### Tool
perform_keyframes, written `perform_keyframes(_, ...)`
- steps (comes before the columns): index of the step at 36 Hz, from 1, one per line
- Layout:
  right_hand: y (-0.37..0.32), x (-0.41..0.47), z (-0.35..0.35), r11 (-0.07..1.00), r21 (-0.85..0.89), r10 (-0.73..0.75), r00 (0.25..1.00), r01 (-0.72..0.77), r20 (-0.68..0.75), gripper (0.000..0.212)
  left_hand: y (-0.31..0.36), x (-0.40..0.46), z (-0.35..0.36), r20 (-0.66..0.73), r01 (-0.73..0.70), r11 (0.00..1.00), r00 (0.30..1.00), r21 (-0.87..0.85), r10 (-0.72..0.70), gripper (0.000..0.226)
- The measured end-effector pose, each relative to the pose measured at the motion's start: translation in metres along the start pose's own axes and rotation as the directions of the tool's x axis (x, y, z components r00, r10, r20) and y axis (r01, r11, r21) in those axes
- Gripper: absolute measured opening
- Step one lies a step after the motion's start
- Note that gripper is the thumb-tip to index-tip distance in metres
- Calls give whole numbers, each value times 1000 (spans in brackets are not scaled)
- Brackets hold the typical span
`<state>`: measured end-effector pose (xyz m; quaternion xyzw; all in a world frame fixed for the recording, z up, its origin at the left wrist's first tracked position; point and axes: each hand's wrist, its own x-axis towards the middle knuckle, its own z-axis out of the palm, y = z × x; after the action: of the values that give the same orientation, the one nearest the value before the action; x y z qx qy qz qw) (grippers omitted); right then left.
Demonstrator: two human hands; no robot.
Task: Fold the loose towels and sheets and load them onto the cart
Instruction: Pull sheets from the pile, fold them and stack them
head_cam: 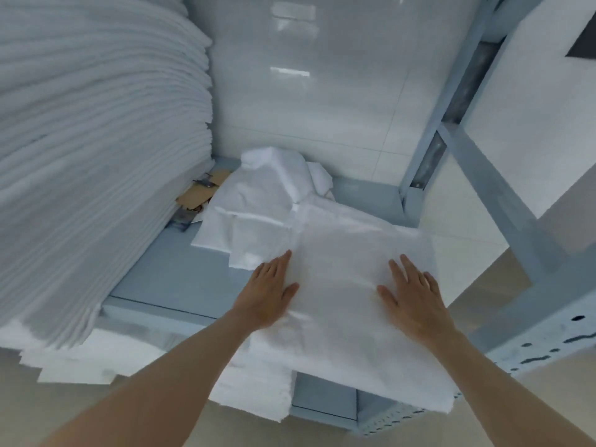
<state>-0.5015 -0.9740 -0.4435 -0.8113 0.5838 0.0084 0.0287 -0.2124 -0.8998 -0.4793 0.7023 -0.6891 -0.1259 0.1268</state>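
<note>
left hand (269, 290) flat, fingers spread on sheet (348, 285) | right hand (411, 296) same | sheet on shelf (167, 279)

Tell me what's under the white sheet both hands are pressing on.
The flat white sheet lies under the left hand and right hand. Below its near edge, folded white towels and the grey-blue shelf show. Whatever sits beneath its middle is covered.

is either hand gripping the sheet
No: the left hand and right hand both lie flat with straight fingers on the folded sheet.
</note>
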Motion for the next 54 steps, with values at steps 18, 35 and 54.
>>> perform_keyframes(18, -219, -10, -101, 929, -17, -365, 924, 369, 111, 59, -72, -98, -154, -10, 367, 849, 916, -380, -401, 56)
perform_keyframes(35, -318, 115, 22, 965, -172, -175, 973, 200, 153, 107, -128, 8, -71, 197, 472, 424, 814, -773, -547, 61)
perform_keyframes(54, -297, 200, 33, 984, -141, 89, 989, -105, -117, 76, -134, 60, -43, 305, 436, -47, 545, -899, -781, 33)
